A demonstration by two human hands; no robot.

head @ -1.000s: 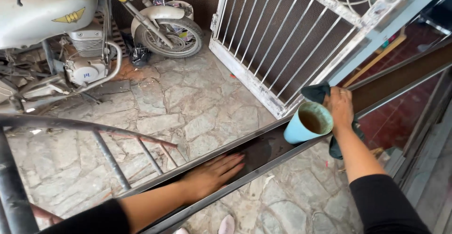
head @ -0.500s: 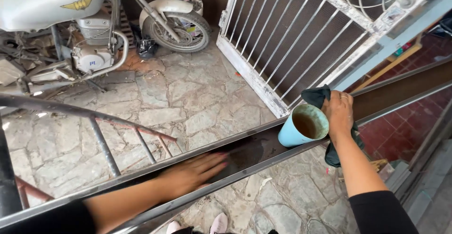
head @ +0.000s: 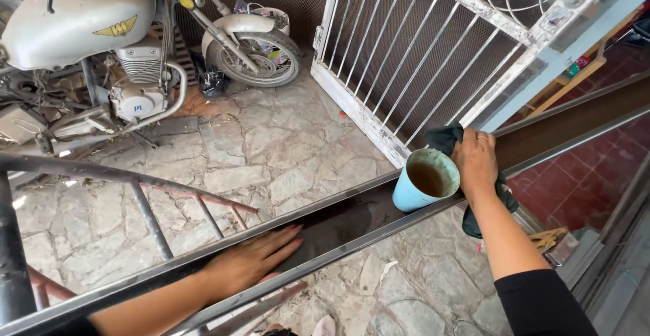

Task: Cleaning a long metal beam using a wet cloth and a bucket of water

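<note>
a: you're wiping down the long metal rail (head: 352, 224), mid-pass by my read. your left hand (head: 252, 263) is lying flat on its dark wet top face, fingers (head: 288, 236) stretched out and released, gripping nothing.

b: right hand?

a: your right hand (head: 476, 162) is pressing a dark green cloth (head: 443, 138) onto the rail further up, fingers curled over the cloth and holding it. the light blue cup (head: 425, 180) with brown liquid is sitting on the rail just beside that hand. can't tell if a finger is touching it.

b: rail orientation?

a: long axis is running diagonally, low at lower left, rising to upper right past the white barred gate (head: 420, 72). it's spanning above the stone floor (head: 271, 153), with the motorcycle (head: 101, 38) well apart at upper left.

b: next move?

a: judging only: you're needing a steady stroke along the axis, cloth staying flat, and care with the cup. it's perched on a narrow face and a nudge could tip it.
</note>
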